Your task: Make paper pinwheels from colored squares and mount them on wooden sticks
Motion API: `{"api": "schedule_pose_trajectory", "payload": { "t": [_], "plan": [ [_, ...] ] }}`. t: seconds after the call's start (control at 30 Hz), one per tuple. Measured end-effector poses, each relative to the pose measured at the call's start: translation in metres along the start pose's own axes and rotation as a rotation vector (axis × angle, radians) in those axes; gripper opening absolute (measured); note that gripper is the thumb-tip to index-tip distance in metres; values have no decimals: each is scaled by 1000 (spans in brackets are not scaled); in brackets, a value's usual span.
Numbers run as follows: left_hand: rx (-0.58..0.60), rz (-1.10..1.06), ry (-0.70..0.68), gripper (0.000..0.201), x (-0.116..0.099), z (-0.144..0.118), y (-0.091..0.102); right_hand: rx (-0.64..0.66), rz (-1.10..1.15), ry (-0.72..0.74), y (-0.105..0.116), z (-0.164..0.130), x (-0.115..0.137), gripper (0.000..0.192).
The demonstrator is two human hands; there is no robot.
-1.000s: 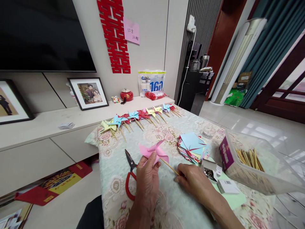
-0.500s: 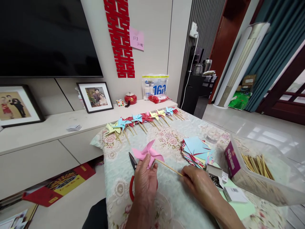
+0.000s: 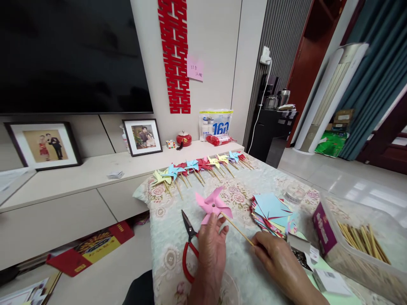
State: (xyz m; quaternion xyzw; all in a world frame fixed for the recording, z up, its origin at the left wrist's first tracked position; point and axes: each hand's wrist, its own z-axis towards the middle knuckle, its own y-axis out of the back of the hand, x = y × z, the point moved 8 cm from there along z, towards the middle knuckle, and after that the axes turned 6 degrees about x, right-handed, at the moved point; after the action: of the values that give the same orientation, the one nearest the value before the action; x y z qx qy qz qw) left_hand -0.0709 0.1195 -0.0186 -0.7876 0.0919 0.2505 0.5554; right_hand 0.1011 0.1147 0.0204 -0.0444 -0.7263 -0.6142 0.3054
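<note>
— Pinwheel (image 3: 211, 204), pink paper, sits low and just left of centre on the flowered tablecloth (image 3: 241, 186), its thin wooden stick (image 3: 237, 228) running off toward four o'clock.

— Who has hold of it?

— Both hands. The left hand (image 3: 211, 250) comes up from six o'clock and its fingertips (image 3: 219, 219) touch the lower edge of the paper blades, close together. The right hand (image 3: 280, 262) is at five o'clock from the pinwheel, fingers pinched shut on the far end of the stick.

— So the hands are apart?

— Yes, apart, with the length of the stick between them.

— What lies beside them?

— Red-handled scissors (image 3: 190, 243) at nine o'clock from the left hand, blades pointing to eleven. At three o'clock from the pinwheel there is a stack of coloured paper squares (image 3: 271, 212), a blue one on top. Beyond that, toward four o'clock, a clear plastic tub (image 3: 356, 241) holds more sticks, and a small open box (image 3: 300, 250) lies just beside the right hand; I cannot tell what is in it.

— And farther back?

— At twelve o'clock a row of finished pinwheels (image 3: 200, 167) lies along the far table edge, yellow, blue, red, overlapping one another.
</note>
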Motion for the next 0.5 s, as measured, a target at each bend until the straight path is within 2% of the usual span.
{"api": "schedule_pose_trajectory", "payload": {
  "t": [0.13,0.2,0.33,0.43,0.5],
  "plan": [
    [179,129,55,52,21,-9,-14,-109,106,19,3,2,-5,25],
    [233,164,94,46,33,-12,-17,-164,186,23,2,4,-11,29],
    [340,300,132,33,51,-12,-20,-169,364,30,2,14,-14,32],
    [361,489,98,19,58,-4,-19,-201,432,27,12,29,-3,30],
    [324,664,87,10,64,1,-15,-198,460,18,17,46,7,27]
  ]
}}
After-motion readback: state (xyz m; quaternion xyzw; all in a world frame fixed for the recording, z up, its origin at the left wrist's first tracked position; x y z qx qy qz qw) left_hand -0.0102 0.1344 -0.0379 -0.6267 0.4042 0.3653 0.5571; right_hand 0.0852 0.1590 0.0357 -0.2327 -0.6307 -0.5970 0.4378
